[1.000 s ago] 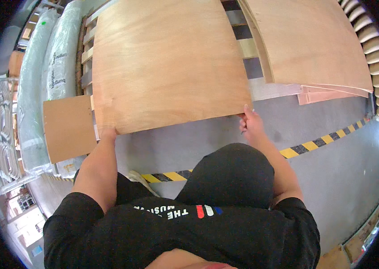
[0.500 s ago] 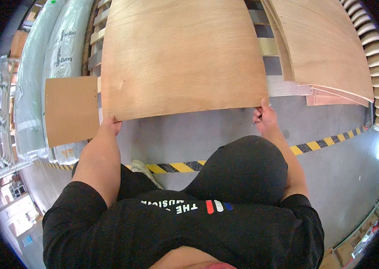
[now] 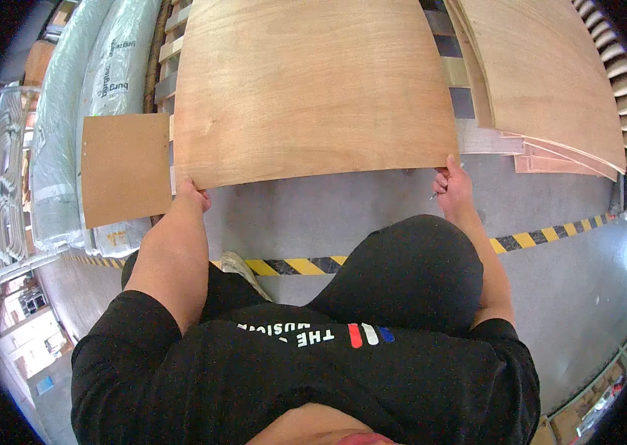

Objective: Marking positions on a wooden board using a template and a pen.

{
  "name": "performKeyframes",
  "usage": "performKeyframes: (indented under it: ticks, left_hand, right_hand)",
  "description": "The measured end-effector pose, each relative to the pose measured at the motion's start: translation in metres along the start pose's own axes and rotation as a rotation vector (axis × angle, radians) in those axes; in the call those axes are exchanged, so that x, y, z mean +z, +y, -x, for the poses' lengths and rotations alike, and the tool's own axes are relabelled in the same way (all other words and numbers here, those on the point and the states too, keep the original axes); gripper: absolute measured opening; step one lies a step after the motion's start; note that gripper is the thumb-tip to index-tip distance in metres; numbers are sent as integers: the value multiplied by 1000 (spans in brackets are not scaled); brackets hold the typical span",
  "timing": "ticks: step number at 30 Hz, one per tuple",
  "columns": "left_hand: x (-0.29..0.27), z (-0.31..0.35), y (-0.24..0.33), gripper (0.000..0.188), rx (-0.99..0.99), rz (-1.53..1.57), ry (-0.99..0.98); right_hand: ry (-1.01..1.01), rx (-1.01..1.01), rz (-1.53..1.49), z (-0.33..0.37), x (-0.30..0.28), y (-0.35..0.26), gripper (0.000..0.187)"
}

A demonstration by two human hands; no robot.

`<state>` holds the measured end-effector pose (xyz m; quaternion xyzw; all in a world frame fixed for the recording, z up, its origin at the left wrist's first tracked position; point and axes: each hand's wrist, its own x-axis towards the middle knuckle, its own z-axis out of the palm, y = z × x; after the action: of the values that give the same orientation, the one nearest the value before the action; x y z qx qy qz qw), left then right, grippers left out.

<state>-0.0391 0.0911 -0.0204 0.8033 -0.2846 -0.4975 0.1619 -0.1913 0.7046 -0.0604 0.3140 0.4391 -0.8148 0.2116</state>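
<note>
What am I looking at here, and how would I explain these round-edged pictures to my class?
No machine is doing the handling: these are a person's bare hands. Every picture comes from the left of two wide fisheye cameras worn on the head, looking down, so straight edges bend.

The left hand and right hand grip the near corners of a large wooden sheet. A thin, pen-like item also pokes from the right hand.

Slats show beside the sheet. To the left are a brown board and plastic-wrapped rolls; to the right, more sheets.
</note>
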Motion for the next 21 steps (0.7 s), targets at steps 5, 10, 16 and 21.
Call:
performKeyframes:
  ticks: [5,10,16,21]
  left_hand:
    - [-24,-41,11,24,83,49,-61]
    - [-21,-16,-13,28,-63,-138,-108]
    - [-12,-27,-15,30,-5,-262,-114]
    - [25,-79,-57,30,145,-377,37]
  right_hand:
    - [-36,9,24,-4,16,2,27]
    - [11,-17,57,2,-20,6,27]
    - [37,-85,135,15,-12,12,30]
    - [157,-85,229,27,-26,-2,35]
